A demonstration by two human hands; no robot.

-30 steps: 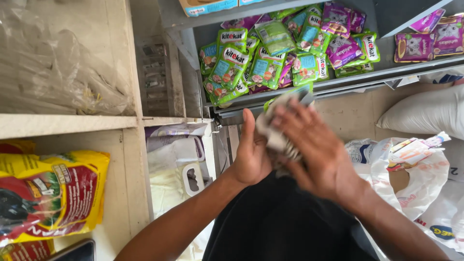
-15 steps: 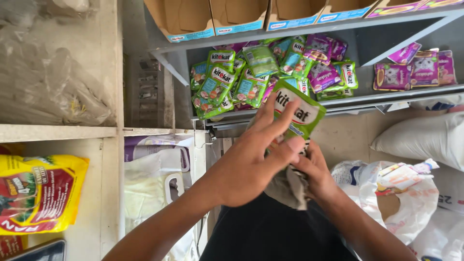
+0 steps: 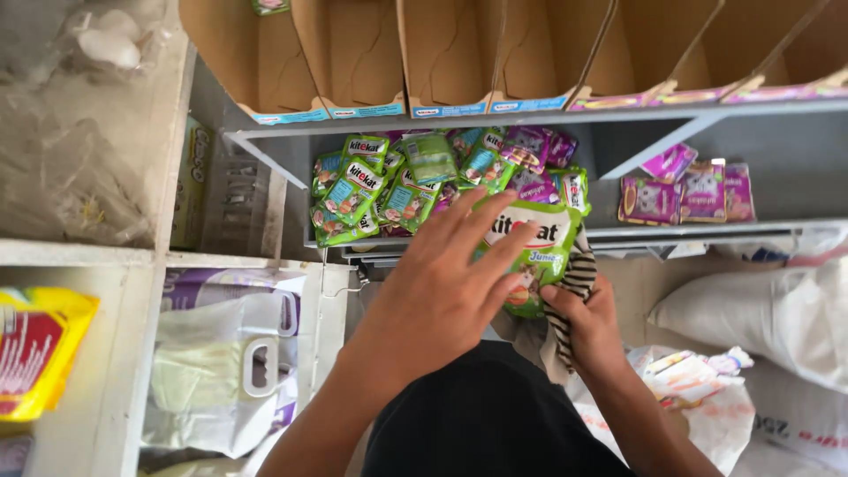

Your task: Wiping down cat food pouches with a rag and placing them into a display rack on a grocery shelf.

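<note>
Since half second ago, view tilts up, more of cardboard display boxes [image 3: 353, 62] shows; left hand [image 3: 442, 291] slides further over green foil pet-food pouch [image 3: 530, 252], fingers spread flat on its front; right hand [image 3: 587, 318] at 4 o'clock of pouch, pinching striped cloth [image 3: 574, 283] against pouch's lower edge; step looks like wiping pouch; next move calls for firm hold while cloth rubs; grey metal shelf [image 3: 707, 231] with heaped pouches at 12 o'clock.

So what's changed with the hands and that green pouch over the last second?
The left hand moved from behind the striped cloth to lie spread over the green pouch. The right hand, which covered the cloth, now grips it from below. The pouch pile on the shelf stayed put.
</note>
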